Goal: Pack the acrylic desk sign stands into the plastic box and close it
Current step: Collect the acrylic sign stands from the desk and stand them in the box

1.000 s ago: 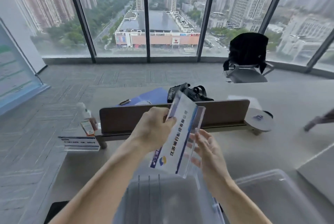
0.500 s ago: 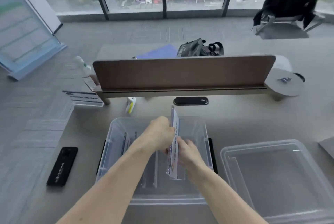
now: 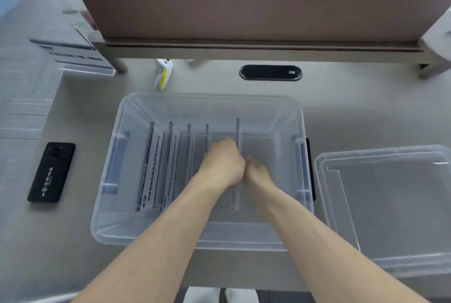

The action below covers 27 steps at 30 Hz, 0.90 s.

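Note:
A clear plastic box [image 3: 288,117] stands open on the desk in front of me. Several acrylic sign stands [image 3: 156,168] stand on edge inside its left half. Both hands are down in the box, either side of one more upright acrylic sign stand [image 3: 237,136]. My left hand [image 3: 223,166] grips it from the left and my right hand [image 3: 257,173] from the right, fingers closed on its edge. The box's clear lid [image 3: 390,205] lies flat on the desk to the right.
A black phone [image 3: 51,172] lies left of the box. More sign stands [image 3: 78,58] sit at the far left by a brown desk divider [image 3: 244,2]. A small white-and-yellow object [image 3: 163,73] and a black cable grommet [image 3: 270,72] lie behind the box.
The sign stand went from chest height down into the box and now stands on edge in it. My view tilted down onto the desk.

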Motion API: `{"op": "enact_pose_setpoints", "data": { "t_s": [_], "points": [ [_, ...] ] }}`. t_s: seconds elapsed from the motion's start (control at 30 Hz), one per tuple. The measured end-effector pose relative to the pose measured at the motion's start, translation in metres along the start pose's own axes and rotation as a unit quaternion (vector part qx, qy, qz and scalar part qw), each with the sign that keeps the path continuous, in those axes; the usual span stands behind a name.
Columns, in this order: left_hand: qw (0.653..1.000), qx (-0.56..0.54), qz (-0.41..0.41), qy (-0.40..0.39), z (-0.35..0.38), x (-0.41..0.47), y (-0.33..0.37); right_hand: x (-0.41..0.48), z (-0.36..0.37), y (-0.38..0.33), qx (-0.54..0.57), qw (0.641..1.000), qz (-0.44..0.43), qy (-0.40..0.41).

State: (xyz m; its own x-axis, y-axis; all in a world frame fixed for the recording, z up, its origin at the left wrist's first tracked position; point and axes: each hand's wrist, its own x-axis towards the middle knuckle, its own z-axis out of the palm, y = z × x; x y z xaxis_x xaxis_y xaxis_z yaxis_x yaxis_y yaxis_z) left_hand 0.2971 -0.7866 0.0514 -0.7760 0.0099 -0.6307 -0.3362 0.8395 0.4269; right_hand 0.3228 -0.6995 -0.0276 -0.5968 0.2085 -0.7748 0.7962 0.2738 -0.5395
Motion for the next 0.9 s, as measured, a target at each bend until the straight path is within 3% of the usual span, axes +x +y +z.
{"op": "enact_pose_setpoints", "data": {
  "t_s": [0.1, 0.23, 0.47, 0.9],
  "points": [
    [1.0, 0.027, 0.0, 0.007, 0.011, 0.006, -0.008, 0.003, 0.01, 0.006, 0.035, 0.999, -0.003, -0.004],
    [0.998, 0.055, 0.002, 0.017, 0.019, 0.008, -0.017, 0.017, 0.028, 0.018, -0.04, 0.999, -0.011, 0.011],
    [0.998, 0.052, 0.001, 0.037, 0.015, 0.009, -0.033, 0.008, 0.04, 0.017, -0.008, 0.999, -0.038, -0.027],
    [0.996, 0.076, 0.009, 0.046, 0.017, 0.01, -0.038, 0.001, 0.04, 0.017, 0.043, 0.998, -0.036, -0.02]
  ]
}}
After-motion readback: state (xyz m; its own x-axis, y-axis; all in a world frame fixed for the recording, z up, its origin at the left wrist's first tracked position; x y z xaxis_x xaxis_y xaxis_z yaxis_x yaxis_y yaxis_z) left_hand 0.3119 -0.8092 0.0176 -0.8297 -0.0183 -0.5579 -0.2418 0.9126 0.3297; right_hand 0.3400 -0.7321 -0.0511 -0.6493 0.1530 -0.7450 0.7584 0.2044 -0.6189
